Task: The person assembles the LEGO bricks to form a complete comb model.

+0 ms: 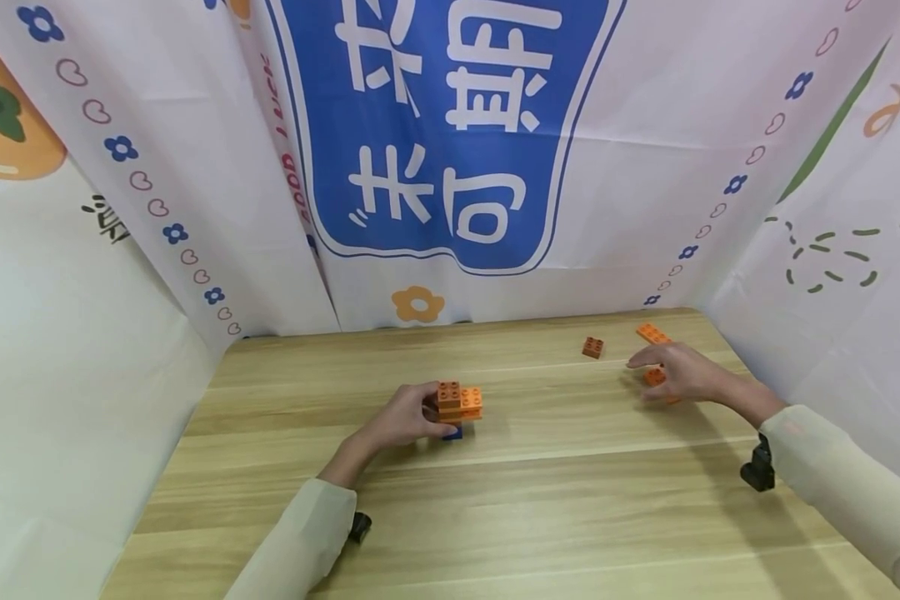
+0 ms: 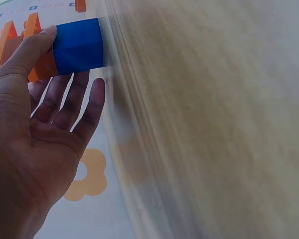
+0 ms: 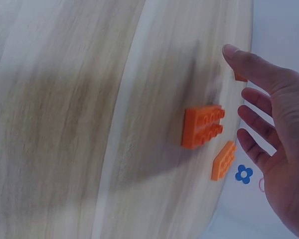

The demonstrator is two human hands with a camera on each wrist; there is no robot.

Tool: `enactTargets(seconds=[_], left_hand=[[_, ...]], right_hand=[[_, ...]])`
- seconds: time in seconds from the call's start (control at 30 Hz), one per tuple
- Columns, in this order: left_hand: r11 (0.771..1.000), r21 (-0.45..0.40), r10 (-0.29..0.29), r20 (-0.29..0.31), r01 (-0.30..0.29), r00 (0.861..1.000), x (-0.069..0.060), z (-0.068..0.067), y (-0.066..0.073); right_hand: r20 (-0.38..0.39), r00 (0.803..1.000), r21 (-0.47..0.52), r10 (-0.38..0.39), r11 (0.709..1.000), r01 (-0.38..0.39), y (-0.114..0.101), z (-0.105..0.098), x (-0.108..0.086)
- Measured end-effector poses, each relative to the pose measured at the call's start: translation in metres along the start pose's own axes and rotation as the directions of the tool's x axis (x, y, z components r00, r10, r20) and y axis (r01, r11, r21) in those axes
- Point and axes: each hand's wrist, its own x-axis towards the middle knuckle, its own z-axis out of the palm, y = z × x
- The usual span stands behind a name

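Observation:
My left hand [image 1: 403, 414] grips a stack of toy building bricks [image 1: 450, 395] at the middle of the table, thumb against its side. The stack has a blue brick [image 2: 79, 47] at the bottom, with orange and brown bricks above it, some jutting to the right. At the right, my right hand [image 1: 682, 372] hovers with spread, relaxed fingers and holds nothing. Below it lies an orange brick [image 3: 203, 127] with its studs up, partly covered by the hand in the head view.
A flat orange brick [image 1: 652, 333] lies beyond the right hand, near the table's back right corner. To its left sits a small brown brick [image 1: 592, 347]. Printed cloth [image 1: 607, 275] hangs along the back and sides of the wooden table [image 1: 495, 517].

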Motion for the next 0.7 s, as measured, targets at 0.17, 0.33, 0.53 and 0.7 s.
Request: enactTargets(seconds=[0.17,0.33,0.53,0.7], left_hand=[[1.000,-0.001,0.009,0.002,-0.009,1.000,0.001,-0.001,0.000],[1.000,0.000,0.009,0.004,-0.009,1.000,0.001,0.000,-0.003],[1.000,-0.002,0.009,0.002,-0.009,1.000,0.001,0.001,-0.003],[1.000,-0.007,0.010,0.001,-0.010,1.000,0.001,0.000,-0.003]], right_hand=[[0.010,1.000,-0.008,0.007,1.000,-0.007,0.005,0.000,-0.005],[0.017,1.000,-0.031,0.019,0.999,-0.019,0.010,0.002,-0.010],[0.005,1.000,-0.062,0.028,0.998,-0.028,0.016,0.005,-0.015],[-0.012,1.000,-0.095,0.013,0.995,-0.014,0.021,0.006,-0.018]])
